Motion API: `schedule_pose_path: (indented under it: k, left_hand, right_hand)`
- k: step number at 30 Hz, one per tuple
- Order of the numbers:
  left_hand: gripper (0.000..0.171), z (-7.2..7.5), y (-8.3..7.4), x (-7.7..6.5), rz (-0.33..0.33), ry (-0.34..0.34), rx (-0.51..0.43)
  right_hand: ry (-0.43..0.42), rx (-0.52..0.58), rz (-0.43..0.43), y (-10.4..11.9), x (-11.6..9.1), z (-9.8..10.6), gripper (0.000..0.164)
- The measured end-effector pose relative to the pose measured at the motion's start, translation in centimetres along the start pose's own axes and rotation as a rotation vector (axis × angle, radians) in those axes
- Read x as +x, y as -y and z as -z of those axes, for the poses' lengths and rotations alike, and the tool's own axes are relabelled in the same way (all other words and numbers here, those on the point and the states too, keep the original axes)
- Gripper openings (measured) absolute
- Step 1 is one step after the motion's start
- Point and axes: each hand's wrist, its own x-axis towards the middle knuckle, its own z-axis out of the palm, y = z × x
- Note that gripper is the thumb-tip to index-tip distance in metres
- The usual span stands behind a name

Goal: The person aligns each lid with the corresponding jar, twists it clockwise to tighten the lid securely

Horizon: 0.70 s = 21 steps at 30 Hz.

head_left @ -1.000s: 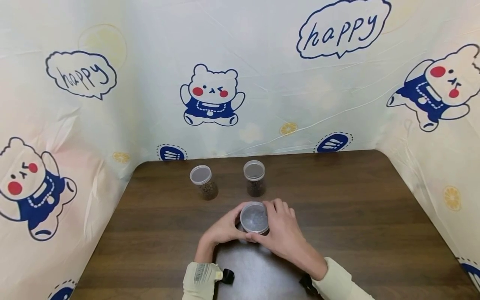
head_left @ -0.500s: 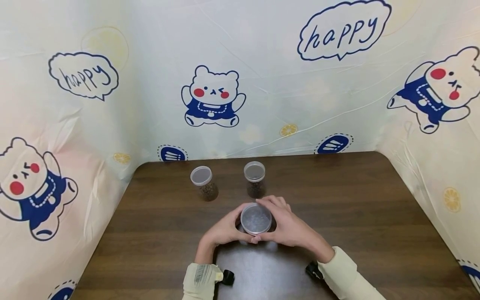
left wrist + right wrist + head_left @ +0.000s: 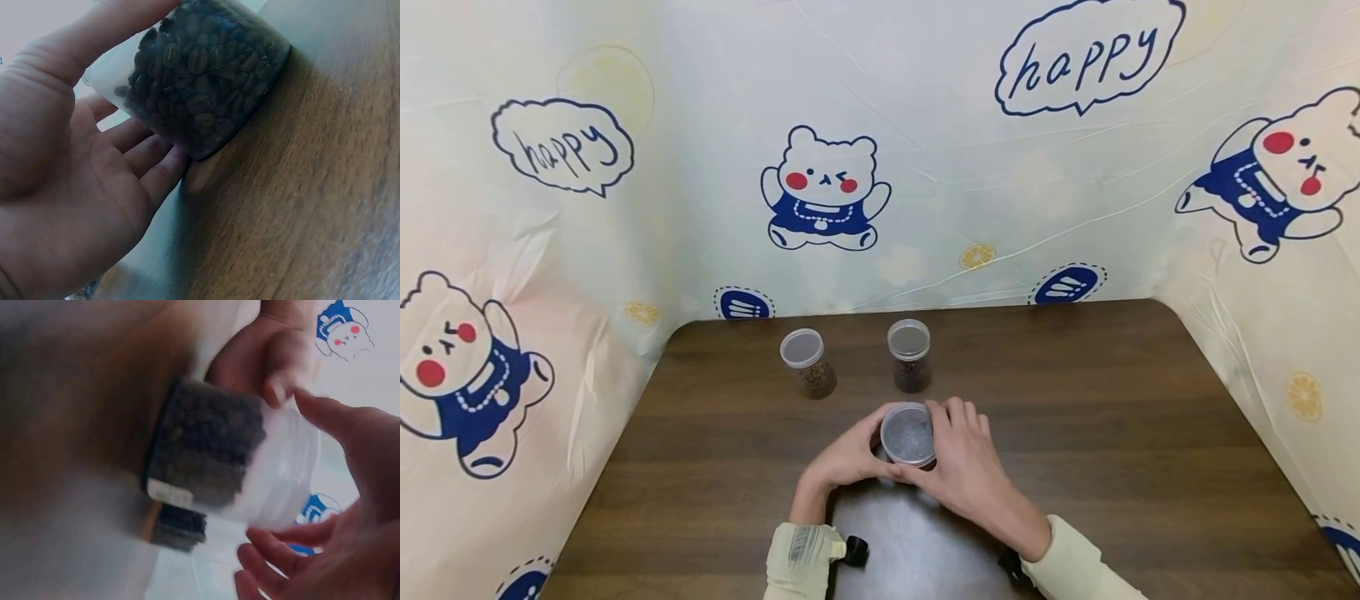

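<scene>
A clear plastic jar (image 3: 206,75), part filled with dark roasted coffee beans, stands upright on the wooden table in front of me. Its clear round lid (image 3: 907,434) is on top. My left hand (image 3: 848,450) holds the jar from the left, thumb on the near side and fingers curled round behind. From the right, my right hand (image 3: 968,462) grips the lid's rim with thumb and fingers. The right wrist view is blurred; there the beans (image 3: 206,444) fill the lower part of the jar, with a pale label (image 3: 170,492) near the base.
Two similar lidded jars with dark contents stand farther back: a left jar (image 3: 808,367) and a right jar (image 3: 910,358) just beyond my hands. The brown table (image 3: 1120,417) meets a printed cloth (image 3: 955,192) at its back and sides.
My right hand swung outward round the lid half a second ago, its wrist to the right, and has now turned back. The left hand and the jar have stayed in place.
</scene>
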Motion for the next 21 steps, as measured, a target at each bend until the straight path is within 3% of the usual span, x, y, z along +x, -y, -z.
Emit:
schedule_pose_path:
  k: [7,11,16,21]
  left_hand:
    - [0.091,-0.2,-0.4,0.1,0.062,-0.006,-0.001]
    - [0.091,-0.3,-0.3,0.2,0.095,-0.013,-0.006]
    - [0.09,-0.4,-0.4,0.2,0.095,-0.014,-0.006]
    - [0.089,-0.2,-0.3,0.1,0.057,-0.015,0.008]
  right_hand:
    - [0.247,0.326,0.05,-2.1,1.5,1.5,0.102]
    - [0.316,0.383,0.101,-3.3,1.9,1.5,0.098]
    - [0.272,0.346,0.108,-3.2,1.8,1.3,0.093]
    - [0.114,0.191,0.038,-1.6,1.1,0.5,0.09]
